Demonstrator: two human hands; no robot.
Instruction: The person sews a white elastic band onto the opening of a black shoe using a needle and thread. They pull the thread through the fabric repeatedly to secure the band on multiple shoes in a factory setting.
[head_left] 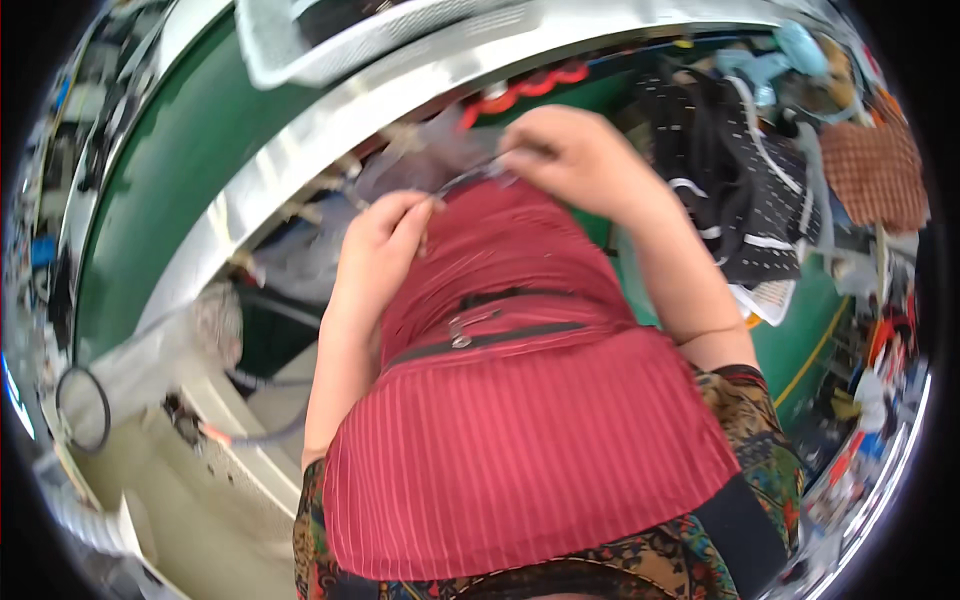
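My left hand [385, 240] is closed in a pinch, thumb against the fingers, over the top of the red striped apron on my lap. Higher and to the right, my right hand [560, 155] is pinched too. A thin dark strip [465, 181] with pale, clear-looking edges stretches between the fingertips of both hands. It is smeared by motion, and its exact kind does not show. The red apron [530, 420] has a dark zip pocket across it and lies beneath both hands.
A white plastic basket [265, 50] stands on the machine table's edge at the upper left. Clear plastic bags [420, 155] lie beyond my hands. On the right are a black garment with white dashes [730, 170] and a brown checked cloth [875, 175]. A black ring [82, 408] is at left.
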